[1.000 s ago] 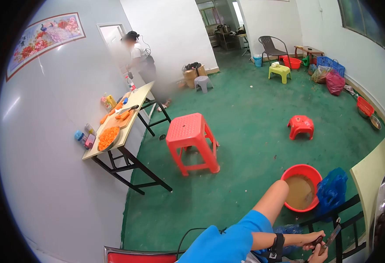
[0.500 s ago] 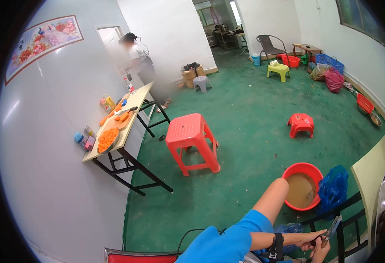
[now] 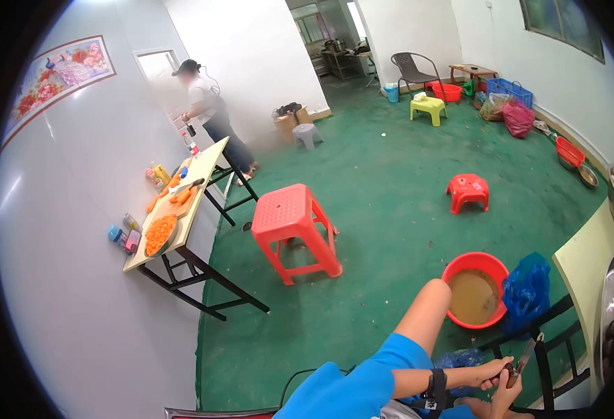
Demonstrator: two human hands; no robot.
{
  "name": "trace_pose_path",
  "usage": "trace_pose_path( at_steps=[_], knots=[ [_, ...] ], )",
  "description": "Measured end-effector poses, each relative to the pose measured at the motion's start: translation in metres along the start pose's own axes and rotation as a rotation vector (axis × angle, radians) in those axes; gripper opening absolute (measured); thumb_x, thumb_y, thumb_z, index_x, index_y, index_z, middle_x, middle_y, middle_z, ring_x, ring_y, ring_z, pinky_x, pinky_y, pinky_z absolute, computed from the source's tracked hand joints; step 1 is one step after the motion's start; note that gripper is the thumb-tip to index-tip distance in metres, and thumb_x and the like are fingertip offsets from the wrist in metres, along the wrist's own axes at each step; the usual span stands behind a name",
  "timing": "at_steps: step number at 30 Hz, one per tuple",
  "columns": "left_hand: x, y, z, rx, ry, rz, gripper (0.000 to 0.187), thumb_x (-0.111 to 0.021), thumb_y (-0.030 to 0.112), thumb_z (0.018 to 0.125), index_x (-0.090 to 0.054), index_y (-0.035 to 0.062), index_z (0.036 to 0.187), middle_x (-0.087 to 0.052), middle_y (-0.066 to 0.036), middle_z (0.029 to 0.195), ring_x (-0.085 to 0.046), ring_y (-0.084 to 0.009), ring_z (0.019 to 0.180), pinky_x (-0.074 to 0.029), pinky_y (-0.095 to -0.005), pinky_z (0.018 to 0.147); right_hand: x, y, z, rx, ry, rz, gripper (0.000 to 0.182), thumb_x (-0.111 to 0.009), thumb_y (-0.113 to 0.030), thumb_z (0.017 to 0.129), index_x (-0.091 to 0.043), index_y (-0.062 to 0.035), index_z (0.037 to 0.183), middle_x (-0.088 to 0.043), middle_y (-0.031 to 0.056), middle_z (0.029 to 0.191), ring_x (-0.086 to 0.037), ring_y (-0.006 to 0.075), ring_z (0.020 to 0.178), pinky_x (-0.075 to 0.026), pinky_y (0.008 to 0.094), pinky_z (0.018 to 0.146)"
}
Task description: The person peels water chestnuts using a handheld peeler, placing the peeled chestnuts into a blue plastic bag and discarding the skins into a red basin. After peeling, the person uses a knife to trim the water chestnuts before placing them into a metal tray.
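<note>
In the lower right of the head view, my left hand (image 3: 494,373), with a dark band on its wrist, is closed, its fingers at a small dark object that I cannot make out. Close against it, my right hand (image 3: 507,392) is closed around the handle of a knife (image 3: 525,355). The metal blade points up and to the right. Beside my hands, on the pale table at the right edge, stands a metal bowl (image 3: 607,335) of dark round items. A red basin (image 3: 474,323) of cloudy brown water sits on the floor just beyond my knee.
A blue plastic bag (image 3: 527,290) lies beside the basin, near black table legs (image 3: 548,370). Red stools (image 3: 289,209) stand on the green floor. At left, a table (image 3: 199,174) bears diced carrots (image 3: 160,234) and a knife. Another person (image 3: 213,112) stands at the far wall.
The view has shifted slightly, so most things sit further left. My hands stay together around the knife, whose blade looks a little steeper. The other person's head and arm have moved a little.
</note>
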State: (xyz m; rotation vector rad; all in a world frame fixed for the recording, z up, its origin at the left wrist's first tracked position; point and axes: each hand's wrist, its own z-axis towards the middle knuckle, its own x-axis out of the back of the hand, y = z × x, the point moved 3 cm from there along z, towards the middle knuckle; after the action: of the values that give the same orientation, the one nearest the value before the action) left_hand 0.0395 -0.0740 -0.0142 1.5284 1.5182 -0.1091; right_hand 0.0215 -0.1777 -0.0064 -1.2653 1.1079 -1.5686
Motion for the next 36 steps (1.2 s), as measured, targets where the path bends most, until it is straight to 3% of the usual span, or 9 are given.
trace_pose_path(
  at_steps=[5, 7, 10, 13, 22, 29, 31, 32, 36],
  knots=[
    [-0.007, 0.011, -0.022, -0.054, 0.031, 0.096, 0.057, -0.025, 0.063, 0.080, -0.040, 0.0108, 0.060, -0.029, 0.003, 0.044, -0.026, -0.0074, 0.031, -0.018, -0.0228, 0.029, -0.008, 0.003, 0.007, -0.008, -0.023, -0.011, 0.029, -0.055, -0.024, 0.081, -0.050, 0.0036, 0.085, -0.049, 0.0030, 0.062, -0.042, 0.0073, 0.047, -0.030, 0.0227, 0.039],
    [-0.010, 0.021, -0.031, -0.332, 0.289, 0.185, 0.054, -0.026, 0.056, 0.083, -0.046, 0.0091, 0.064, -0.033, 0.001, 0.044, -0.031, -0.0080, 0.031, -0.023, -0.0240, 0.027, -0.009, 0.012, 0.008, 0.098, -0.002, 0.028, 0.029, -0.055, -0.026, 0.082, -0.051, 0.0035, 0.085, -0.048, 0.0028, 0.060, -0.041, 0.0069, 0.044, -0.028, 0.0221, 0.036],
    [0.010, 0.011, -0.003, -0.332, 0.236, 0.202, 0.047, -0.027, 0.045, 0.085, -0.049, 0.0067, 0.068, -0.038, -0.002, 0.044, -0.035, -0.0100, 0.031, -0.028, -0.0250, 0.027, -0.019, -0.008, 0.003, -0.196, -0.087, 0.225, 0.028, -0.050, -0.028, 0.084, -0.050, 0.0001, 0.083, -0.043, 0.0001, 0.052, -0.036, 0.0043, 0.034, -0.022, 0.0188, 0.028],
    [0.014, 0.011, -0.003, -0.303, 0.325, 0.178, 0.039, -0.026, 0.032, 0.085, -0.054, 0.0056, 0.087, -0.041, -0.004, 0.046, -0.031, -0.0103, 0.030, -0.023, -0.0251, 0.028, -0.028, 0.003, 0.006, -0.117, -0.004, 0.284, 0.025, -0.048, -0.026, 0.085, -0.049, -0.0017, 0.079, -0.041, -0.0007, 0.051, -0.034, 0.0044, 0.033, -0.022, 0.0196, 0.028],
    [0.022, 0.008, -0.006, -0.202, 0.456, 0.166, 0.039, -0.026, 0.035, 0.083, -0.045, 0.0062, 0.063, -0.038, -0.004, 0.043, -0.031, -0.0124, 0.030, -0.023, -0.0265, 0.028, -0.039, 0.023, 0.004, -0.065, 0.049, 0.278, 0.025, -0.048, -0.026, 0.086, -0.044, -0.0053, 0.072, -0.041, -0.0009, 0.050, -0.033, 0.0043, 0.032, -0.021, 0.0196, 0.027],
    [0.029, 0.006, -0.003, -0.238, 0.474, 0.177, 0.041, -0.027, 0.037, 0.084, -0.048, 0.0050, 0.070, -0.041, -0.005, 0.046, -0.036, -0.0137, 0.032, -0.028, -0.0268, 0.029, -0.039, 0.004, 0.006, -0.173, -0.117, 0.278, 0.024, -0.050, -0.024, 0.085, -0.044, -0.0040, 0.072, -0.041, -0.0001, 0.050, -0.035, 0.0051, 0.033, -0.023, 0.0207, 0.028],
    [0.034, 0.010, -0.002, -0.415, 0.540, 0.279, 0.041, -0.031, 0.038, 0.085, -0.050, 0.0038, 0.074, -0.044, -0.005, 0.050, -0.039, -0.0143, 0.033, -0.031, -0.0268, 0.030, -0.036, 0.012, 0.011, 0.424, 0.212, -0.177, 0.021, -0.050, -0.019, 0.084, -0.048, 0.0009, 0.078, -0.046, 0.0030, 0.054, -0.039, 0.0066, 0.036, -0.027, 0.0213, 0.031],
    [0.035, 0.010, -0.004, -0.410, 0.544, 0.305, 0.041, -0.034, 0.039, 0.086, -0.049, 0.0029, 0.074, -0.045, -0.006, 0.052, -0.040, -0.0142, 0.034, -0.032, -0.0268, 0.031, -0.032, 0.014, 0.010, 0.426, 0.214, -0.179, 0.021, -0.050, -0.019, 0.084, -0.048, 0.0009, 0.078, -0.046, 0.0030, 0.054, -0.039, 0.0066, 0.036, -0.027, 0.0213, 0.031],
    [0.032, 0.011, -0.012, -0.368, 0.552, 0.350, 0.044, -0.036, 0.042, 0.085, -0.051, 0.0013, 0.078, -0.048, -0.007, 0.054, -0.043, -0.0148, 0.035, -0.033, -0.0273, 0.031, -0.030, 0.000, 0.005, -0.109, -0.163, 0.047, 0.018, -0.051, -0.014, 0.082, -0.046, -0.0010, 0.072, -0.044, 0.0030, 0.050, -0.037, 0.0084, 0.030, -0.027, 0.0221, 0.026]
  ],
)
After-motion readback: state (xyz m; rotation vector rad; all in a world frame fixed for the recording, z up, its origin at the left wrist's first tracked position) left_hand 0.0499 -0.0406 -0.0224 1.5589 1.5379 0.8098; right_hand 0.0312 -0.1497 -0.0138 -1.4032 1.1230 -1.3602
